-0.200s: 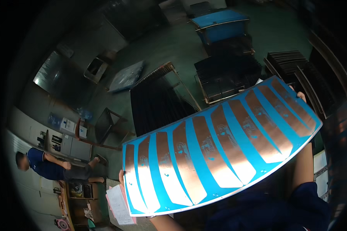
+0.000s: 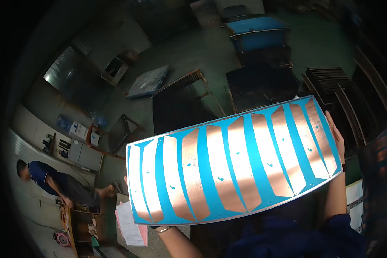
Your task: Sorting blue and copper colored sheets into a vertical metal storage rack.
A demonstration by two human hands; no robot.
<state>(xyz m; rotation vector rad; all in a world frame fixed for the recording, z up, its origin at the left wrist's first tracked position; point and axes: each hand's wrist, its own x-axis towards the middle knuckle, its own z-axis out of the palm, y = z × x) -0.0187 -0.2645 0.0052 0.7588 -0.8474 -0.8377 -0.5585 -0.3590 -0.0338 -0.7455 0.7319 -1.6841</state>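
Note:
A large flat panel (image 2: 222,172), blue with several copper-coloured tapered strips and a thin pale rim, is held up in front of me. It looks like a circuit board panel. Its upper right side sits a little higher than the left, and bright glare covers much of the copper. My right hand (image 2: 337,136) grips the right edge, fingers along the side. At the left edge only a bit of my left hand (image 2: 126,180) shows; the panel hides the rest. A bracelet (image 2: 163,230) is on my left wrist below the panel.
White and pink papers (image 2: 131,225) lie on a grey surface at lower left. Dark slotted racks (image 2: 176,107) stand beyond the panel, and a blue-topped cart (image 2: 258,26) is farther back. Upright stacked boards (image 2: 331,81) are at right. Another person (image 2: 60,180) stands at far left.
The panel has turned flatter, its right end coming down and its lower left edge rising. More light glares off the copper. At the left, the other person's arm has moved lower.

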